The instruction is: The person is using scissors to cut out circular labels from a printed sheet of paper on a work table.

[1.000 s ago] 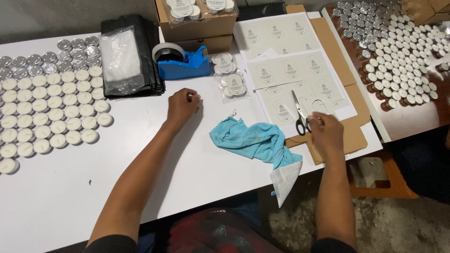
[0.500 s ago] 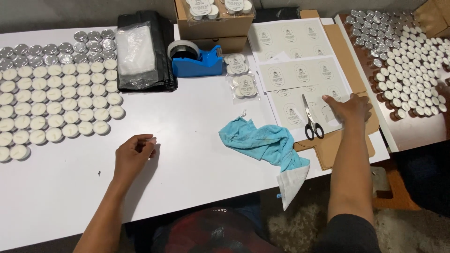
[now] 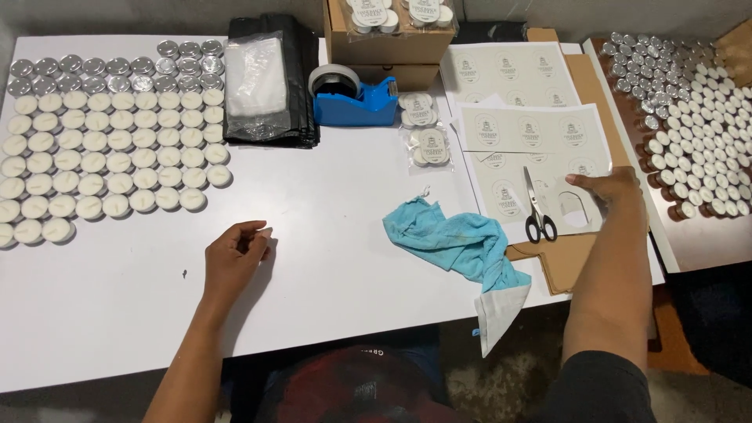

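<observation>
Bare desk [image 3: 329,235] lies open centre and near-left; tealights [image 3: 110,149] block far-left, blue cloth [image 3: 454,239] and scissors [image 3: 536,211] the right.
</observation>
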